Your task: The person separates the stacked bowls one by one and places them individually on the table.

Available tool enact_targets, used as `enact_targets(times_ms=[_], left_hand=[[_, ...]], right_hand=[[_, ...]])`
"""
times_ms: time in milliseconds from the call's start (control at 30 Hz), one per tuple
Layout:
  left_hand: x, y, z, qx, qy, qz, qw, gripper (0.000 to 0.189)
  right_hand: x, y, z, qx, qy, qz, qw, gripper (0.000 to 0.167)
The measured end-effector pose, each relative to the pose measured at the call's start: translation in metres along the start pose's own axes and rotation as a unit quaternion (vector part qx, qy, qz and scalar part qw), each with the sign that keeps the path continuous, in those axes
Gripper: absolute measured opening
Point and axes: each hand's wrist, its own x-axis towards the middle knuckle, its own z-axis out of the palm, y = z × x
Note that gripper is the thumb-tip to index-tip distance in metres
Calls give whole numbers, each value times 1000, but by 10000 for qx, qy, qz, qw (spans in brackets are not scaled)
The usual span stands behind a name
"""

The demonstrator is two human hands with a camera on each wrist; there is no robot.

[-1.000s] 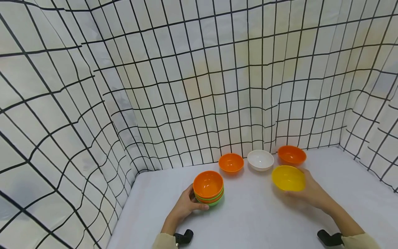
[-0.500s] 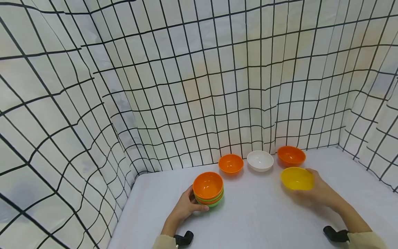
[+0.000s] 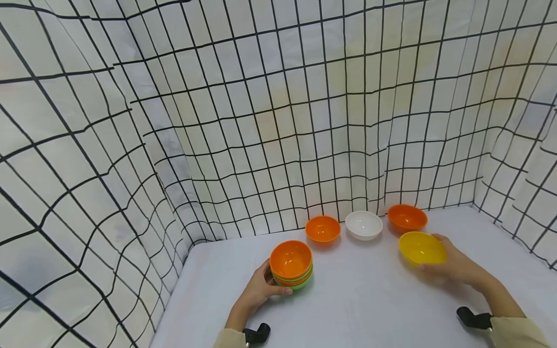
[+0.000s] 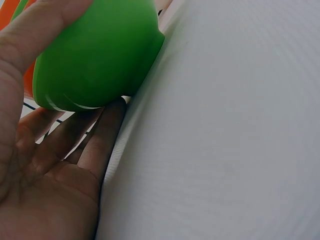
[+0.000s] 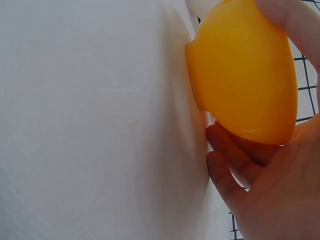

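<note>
In the head view my left hand (image 3: 260, 286) holds the side of a stack of bowls (image 3: 296, 284), thumb in front and fingers behind. An orange bowl (image 3: 290, 260) tops it, with green and orange rims below. The left wrist view shows the green bottom bowl (image 4: 100, 55) with its foot at the tabletop. On the right, my right hand (image 3: 454, 263) grips a yellow bowl (image 3: 422, 247) by its right side, thumb at the near side. The bowl's foot is close to the tabletop in the right wrist view; whether it touches I cannot tell.
Along the back edge of the white table (image 3: 348, 309) stand an orange bowl (image 3: 323, 229), a white bowl (image 3: 364, 225) and a darker orange bowl (image 3: 407, 218), just behind the yellow one. A white cloth wall with black grid lines (image 3: 278, 121) rises behind.
My right hand has moved to the right with the yellow bowl, from in front of the gap beside the white bowl to in front of the darker orange bowl. My left hand and the stack stay put.
</note>
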Motion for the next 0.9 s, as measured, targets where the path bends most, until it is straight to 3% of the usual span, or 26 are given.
enact_targets(times_ms=[433,900], left_hand=[[1,-2,-1,8,22,-59,10000,98],[2,-4,-1,17,22,-17,10000,98]], right_hand=[[3,11,-4,124,28,430,9990,121],[-1,16,-11,299,91,554,9980,121]])
